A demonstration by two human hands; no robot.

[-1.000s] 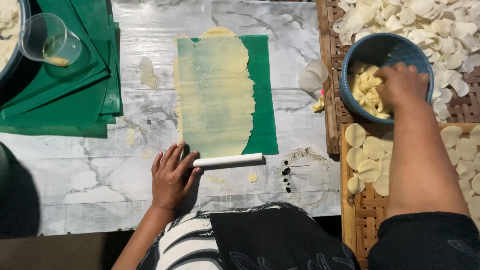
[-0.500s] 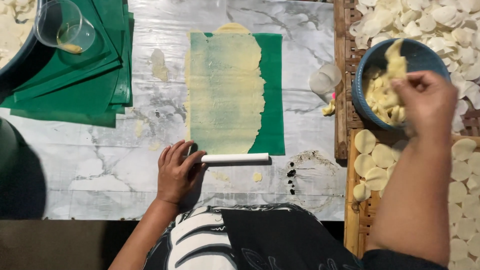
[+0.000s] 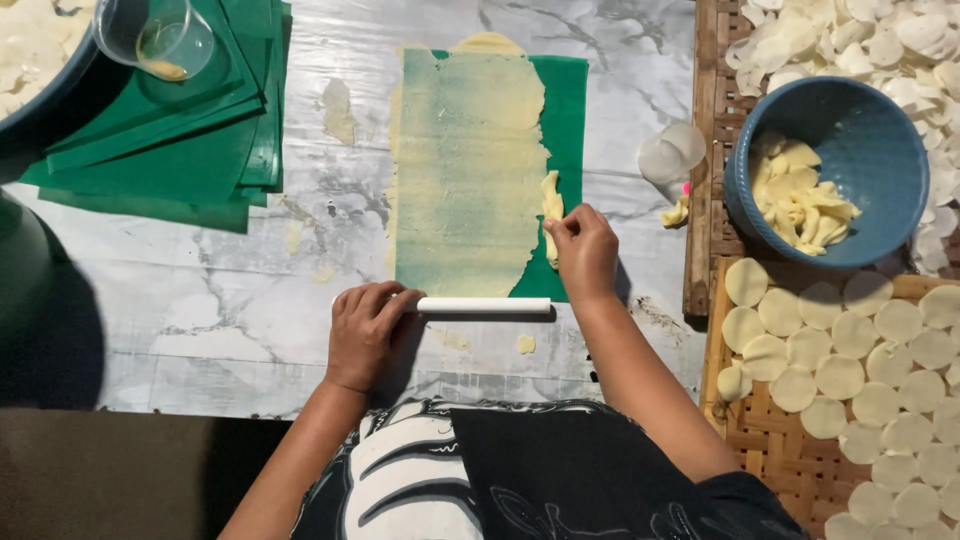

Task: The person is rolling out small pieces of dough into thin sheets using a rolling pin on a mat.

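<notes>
Marble-patterned and smeared with pale paste, the counter (image 3: 250, 300) carries a green sheet (image 3: 568, 110) almost covered by a thin, rolled-out layer of yellowish dough (image 3: 465, 170). Just below the sheet's near edge lies a white roller (image 3: 485, 305); the left hand (image 3: 365, 335) rests on its left end, fingers curled loosely over it rather than clamped. The right hand (image 3: 585, 250) sits just right of the dough, its grip pressed together, thumb and fingertips pinching a strip of dough scraps (image 3: 552, 215) that lies along the layer's right edge on the green. Well to the right of that hand, a blue bowl (image 3: 880, 130) holds more scraps, beside a woven tray (image 3: 800, 460) covered with cut rounds (image 3: 840, 378). Far to the left of the left hand are stacked green sheets (image 3: 150, 150) with a clear cup (image 3: 160, 38) on them. By my reading, the step is patching the sheet with leftover dough; next, the strip likely needs pressing flat and a pass of the roller.
</notes>
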